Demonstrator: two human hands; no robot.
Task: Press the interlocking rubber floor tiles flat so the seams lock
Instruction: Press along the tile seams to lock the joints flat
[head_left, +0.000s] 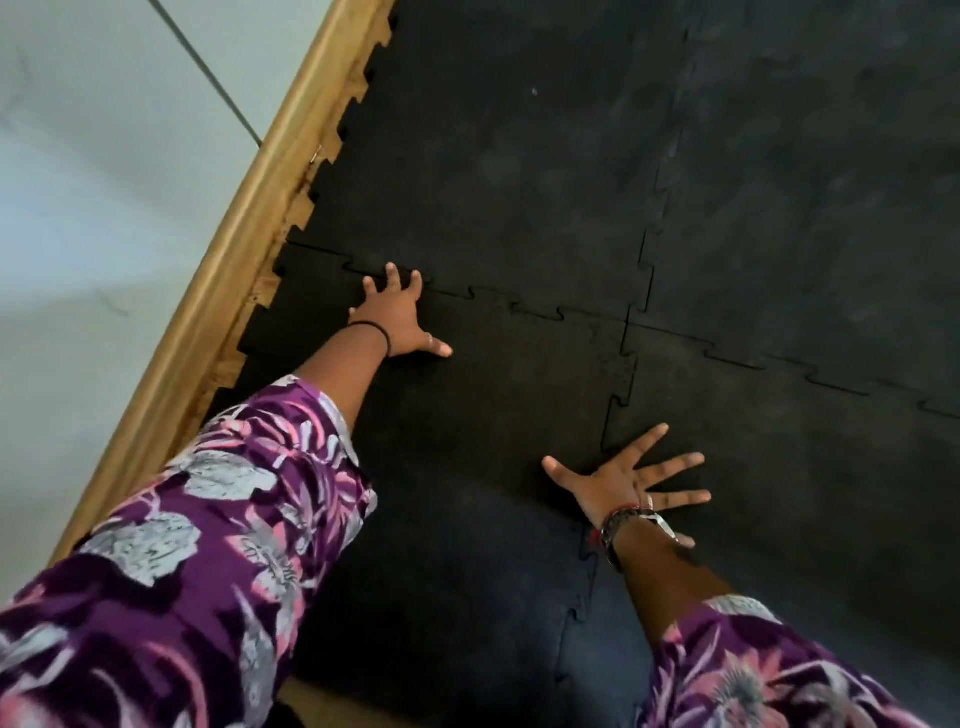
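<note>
Black interlocking rubber floor tiles cover the floor. The near-left tile (493, 405) meets the far-left tile (493, 156) along a jigsaw seam (540, 312). A second toothed seam (628, 374) runs towards me between the near-left tile and the near-right tile (805, 467). My left hand (397, 317) lies flat with fingers spread, its fingertips on the far seam. My right hand (631, 483) lies flat and splayed across the lower part of the toothed seam. Neither hand holds anything.
A wooden skirting board (249, 223) runs diagonally along the left edge of the tiles, with bare wooden floor showing in the tile-edge notches. A white wall (104, 182) lies beyond it. More tiles (805, 182) extend right and far. Floral purple sleeves cover both arms.
</note>
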